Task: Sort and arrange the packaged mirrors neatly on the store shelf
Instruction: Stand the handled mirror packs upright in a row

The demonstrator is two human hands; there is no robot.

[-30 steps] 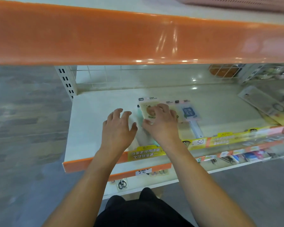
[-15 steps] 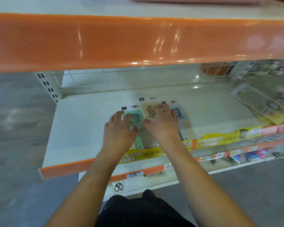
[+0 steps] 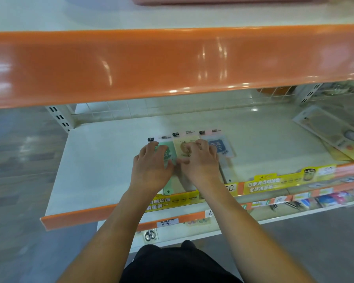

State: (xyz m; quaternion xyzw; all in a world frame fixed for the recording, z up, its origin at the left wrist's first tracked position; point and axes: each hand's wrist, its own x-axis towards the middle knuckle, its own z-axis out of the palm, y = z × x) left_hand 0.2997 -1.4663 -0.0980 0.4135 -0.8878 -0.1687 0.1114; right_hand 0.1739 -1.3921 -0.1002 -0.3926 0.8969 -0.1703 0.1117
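Mirrors in their packs lay flat in a row on the white shelf [image 3: 102,160], because the person was lining them up side by side. The yellow pack [image 3: 184,147] was the middle one, so it is the landmark here. The green pack [image 3: 169,154] lay just left of the yellow pack, touching or almost touching its edge. The blue pack [image 3: 221,149] lay just right of the yellow pack. All three had their tops pointing to the back of the shelf, which I think made the row look neat.

The left hand [image 3: 152,166] rested on the green pack with its fingers bent only a little, pressing down, not pinching. I think this grip was for sliding the pack up close to the yellow one. The right hand [image 3: 200,160] lay on the yellow pack with its fingers curled down onto it, maybe to keep it from slipping. Whether it pinched an edge, I could not tell.

More packs [image 3: 335,137] lay crooked in a loose pile, well to the right of the yellow pack. They probably needed sorting next.
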